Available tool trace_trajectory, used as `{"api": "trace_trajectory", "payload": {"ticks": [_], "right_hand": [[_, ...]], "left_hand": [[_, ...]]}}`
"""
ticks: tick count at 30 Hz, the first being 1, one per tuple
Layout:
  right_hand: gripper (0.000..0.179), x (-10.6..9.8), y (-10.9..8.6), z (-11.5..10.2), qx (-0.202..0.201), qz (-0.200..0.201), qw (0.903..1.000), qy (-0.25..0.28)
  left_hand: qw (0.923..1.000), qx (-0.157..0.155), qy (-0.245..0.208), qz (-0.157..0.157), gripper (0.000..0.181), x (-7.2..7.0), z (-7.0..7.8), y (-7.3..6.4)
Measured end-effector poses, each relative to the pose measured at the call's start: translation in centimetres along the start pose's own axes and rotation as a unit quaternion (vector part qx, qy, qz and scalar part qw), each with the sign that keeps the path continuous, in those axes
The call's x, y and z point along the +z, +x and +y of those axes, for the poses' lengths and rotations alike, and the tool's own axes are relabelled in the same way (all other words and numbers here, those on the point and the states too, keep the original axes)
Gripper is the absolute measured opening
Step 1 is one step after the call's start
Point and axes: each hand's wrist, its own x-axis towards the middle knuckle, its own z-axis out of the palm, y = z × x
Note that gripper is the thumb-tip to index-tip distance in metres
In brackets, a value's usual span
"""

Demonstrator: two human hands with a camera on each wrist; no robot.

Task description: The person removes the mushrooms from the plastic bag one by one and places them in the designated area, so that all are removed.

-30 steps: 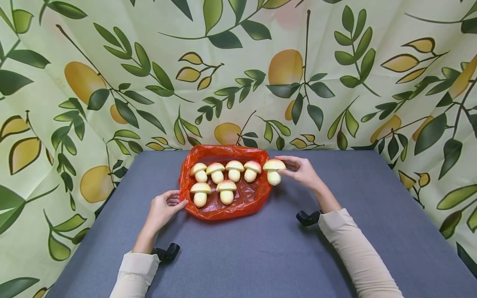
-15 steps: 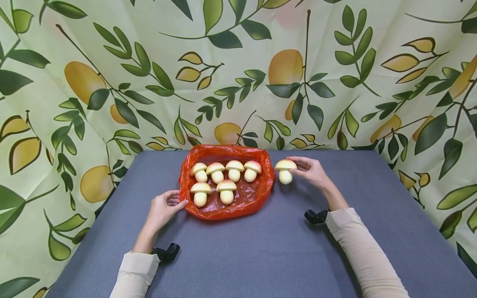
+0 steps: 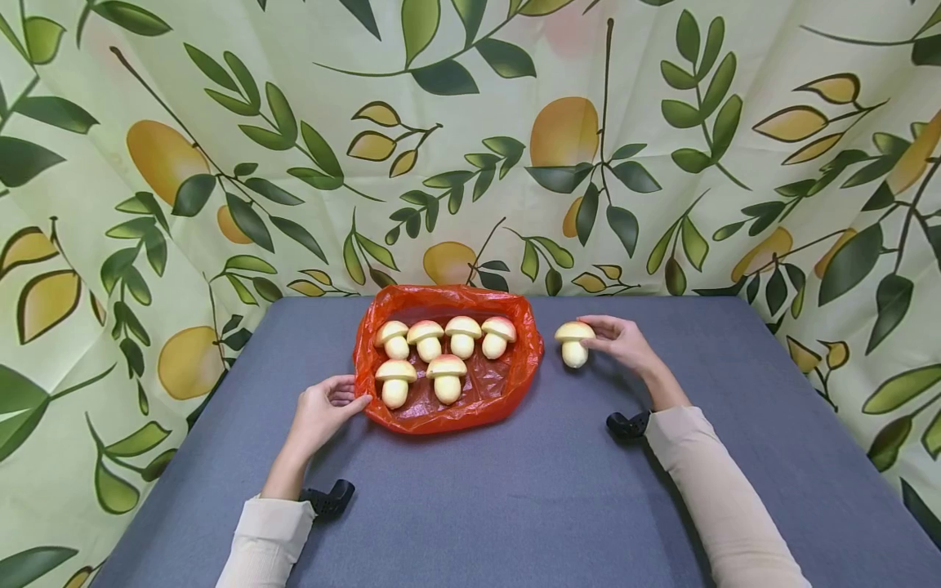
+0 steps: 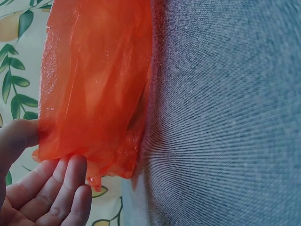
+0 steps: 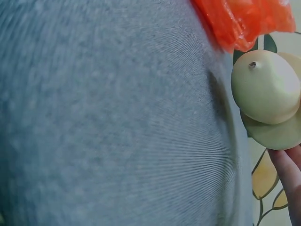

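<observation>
A red plastic bag (image 3: 448, 420) stands spread wide, its rim turned outward. Inside it lie several toy mushrooms (image 3: 446, 377) with pale stems and yellow-red caps, four-wide along the back and two in front. My left hand (image 3: 323, 412) pinches the bag's left rim between thumb and fingers; in the left wrist view the thin plastic (image 4: 99, 94) runs up from the fingertips. To the bag's right, my right hand (image 3: 621, 343) holds another toy mushroom (image 3: 574, 343) by its cap. Its rounded stem end (image 5: 265, 87) faces the right wrist camera.
A blue-grey cloth (image 3: 470, 506) covers the table. Behind and at the sides hangs a curtain (image 3: 470, 163) printed with leaves and fruit. Black camera mounts sit at the left wrist (image 3: 331, 498) and the right wrist (image 3: 625, 426).
My right hand has carried its mushroom rightward, from over the bag's right rim to beside the bag, and slightly lower at the end. The left hand and bag stay put.
</observation>
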Motion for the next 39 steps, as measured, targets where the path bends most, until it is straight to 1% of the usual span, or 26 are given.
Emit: {"api": "trace_trajectory", "payload": {"ticks": [2,5,15,23,27,31,39], "right_hand": [[0.052,0.0,0.1,0.1,0.015,-0.002,0.9998,-0.01],[0.053,0.1,0.3,0.5,0.025,0.0,0.9996,-0.009],[0.055,0.0,0.6,1.4,0.037,0.001,0.9993,-0.009],[0.057,0.2,0.6,1.3,0.028,-0.006,0.9993,-0.022],[0.059,0.3,0.6,1.2,0.031,-0.004,0.9992,-0.024],[0.059,0.3,0.5,1.2,0.036,0.001,0.9992,-0.018],[0.057,-0.2,-0.2,0.3,0.022,0.014,0.9996,-0.011]], "left_hand": [[1.0,0.0,0.001,0.0,0.038,0.0,0.0,0.0],[1.0,0.0,0.002,0.0,0.038,0.0,0.0,-0.1],[1.0,-0.004,-0.001,-0.003,0.039,-0.1,0.0,-0.1],[0.9999,-0.007,-0.008,-0.004,0.038,-0.1,0.0,-0.1],[0.9999,-0.007,-0.007,-0.003,0.039,-0.1,0.0,-0.1],[1.0,-0.005,-0.007,-0.003,0.039,-0.1,0.0,-0.1],[0.9999,-0.006,-0.008,-0.005,0.039,-0.2,0.0,-0.1]]}}
